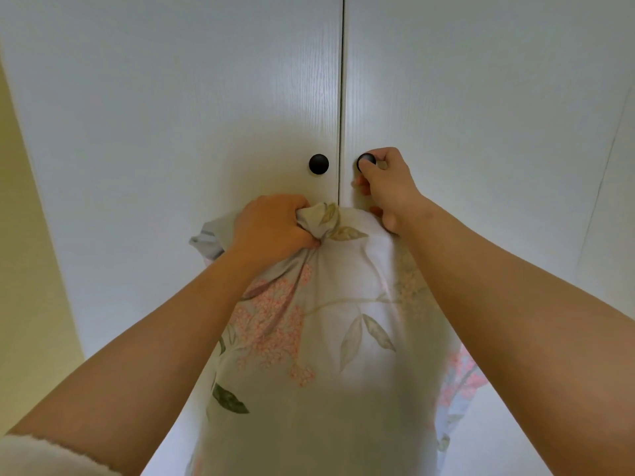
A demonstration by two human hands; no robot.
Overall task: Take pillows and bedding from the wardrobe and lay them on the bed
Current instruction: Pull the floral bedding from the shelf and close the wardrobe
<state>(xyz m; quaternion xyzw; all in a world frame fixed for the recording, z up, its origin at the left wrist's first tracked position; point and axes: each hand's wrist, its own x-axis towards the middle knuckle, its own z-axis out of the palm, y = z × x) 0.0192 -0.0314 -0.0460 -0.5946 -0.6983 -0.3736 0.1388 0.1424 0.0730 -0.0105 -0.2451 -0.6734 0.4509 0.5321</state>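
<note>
Head camera, from the left: a pale yellow wall [20,235] runs down the edge, and at the bottom corner you see the cuff of your white fleecy sleeve [41,455]. Next comes the white wardrobe's left door [171,115], closed, with wood grain in its paint.

Your left hand [271,228] is clenched on the bunched top of the floral pillow [326,338], fingers curled tight into the fabric. The pillow is outside the wardrobe, held up in front of the closed doors between your two forearms. Its top sits just below the knobs and the rest hangs down out of view at the bottom. Pink blossoms and green leaves cover its pale case.

Above your left hand is the left black knob [319,164], untouched. A thin dark seam separates the doors. Just right of it, your right hand [388,187] grips the right black knob [366,161], fingers curled round it, and your wrist touches the pillow's upper edge. The right door [481,115] is closed too.

Under your right forearm a pink and blue patterned cloth [460,383] shows; you cannot tell whether it belongs to the pillow.
</note>
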